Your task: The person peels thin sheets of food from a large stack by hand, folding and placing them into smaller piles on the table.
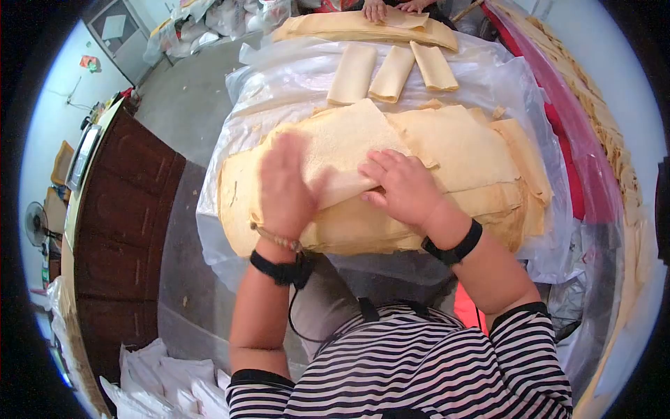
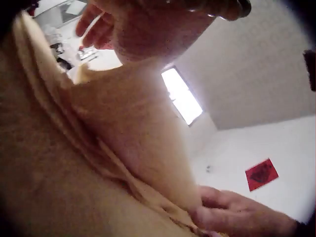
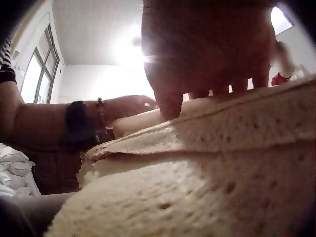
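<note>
A large pile of pale yellow tofu sheets [image 1: 377, 230] lies in front of me. The near edge of the top sheet [image 1: 349, 136] is folded over into a flat roll [image 1: 345, 192]. At the roll's right end, my right hand [image 1: 405, 185] pinches it, fingers over the top and thumb at the near side. My left hand [image 1: 285, 185], blurred, is at the roll's left end with its fingers straight. In the left wrist view, the raised fold [image 2: 133, 118] stands between my left palm [image 2: 158, 29] and my right hand [image 2: 237, 212].
Three folded tofu sheets [image 1: 352, 73] lie on the plastic-covered table [image 1: 279, 84] beyond the pile. Across the table, another person's hands [image 1: 375, 10] are at a second pile [image 1: 335, 28]. A brown wooden cabinet [image 1: 118, 230] stands left, white sacks [image 1: 174, 377] at lower left.
</note>
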A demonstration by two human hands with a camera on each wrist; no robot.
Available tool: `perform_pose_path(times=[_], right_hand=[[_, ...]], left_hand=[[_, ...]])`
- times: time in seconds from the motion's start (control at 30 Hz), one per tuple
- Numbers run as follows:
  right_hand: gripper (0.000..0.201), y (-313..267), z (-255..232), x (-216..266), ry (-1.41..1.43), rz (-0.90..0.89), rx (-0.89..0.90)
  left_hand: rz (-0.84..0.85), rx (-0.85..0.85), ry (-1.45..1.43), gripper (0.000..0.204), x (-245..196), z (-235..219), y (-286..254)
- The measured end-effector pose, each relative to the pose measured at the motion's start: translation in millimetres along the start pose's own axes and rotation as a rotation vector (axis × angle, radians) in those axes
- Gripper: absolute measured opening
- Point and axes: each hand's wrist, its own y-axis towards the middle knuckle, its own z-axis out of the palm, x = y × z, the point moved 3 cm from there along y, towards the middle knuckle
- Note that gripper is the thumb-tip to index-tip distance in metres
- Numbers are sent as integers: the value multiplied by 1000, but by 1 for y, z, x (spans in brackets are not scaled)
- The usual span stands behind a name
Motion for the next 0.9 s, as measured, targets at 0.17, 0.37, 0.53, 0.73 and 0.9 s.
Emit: perform_pose_path(times=[0.17,0.37,0.53,0.73,0.9], right_hand=[[58,7,-3,8,-80,46,15],[56,10,-6,-9,2,33,41],[26,14,-12,-33,58,-98,34],[20,-19,-77,4,-46,-154,373],[46,-78,-84,-17,446,-185,221]], left_hand=[[169,414,-118,80,-27,18,-32],[220,468,-60,70,-18,19,-19],[279,412,-252,49,-17,7,2],[178,684,-200,35,-25,-36,-23],[159,731,-403,23,-25,-56,-36]])
